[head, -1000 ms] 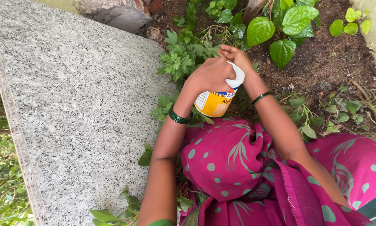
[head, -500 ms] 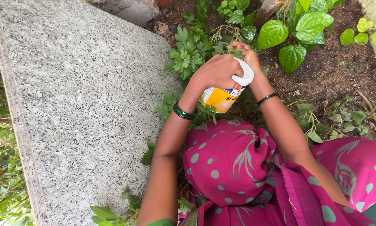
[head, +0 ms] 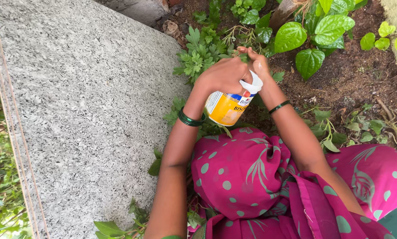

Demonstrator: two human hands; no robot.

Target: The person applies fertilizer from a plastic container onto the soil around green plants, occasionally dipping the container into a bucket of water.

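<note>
Two hands busy at a yellow jar over the garden bed.

The left hand [head: 223, 75] is clenched round the top of the yellow plastic jar [head: 227, 108], hiding its mouth; the jar tilts just above the pink dotted cloth [head: 240, 170] over the knees. The right hand [head: 256, 62], just beyond the jar, pinches a small green sprig [head: 244, 56] between its fingertips, and a white lid [head: 251, 84] peeks out beneath it; I cannot tell which hand grips the lid. Left of the jar lies a speckled granite slab [head: 83, 106]. Beyond the jar, broad heart-shaped leaves [head: 311, 37] stand in dark soil [head: 357, 75], partly cut off at the top edge.
</note>
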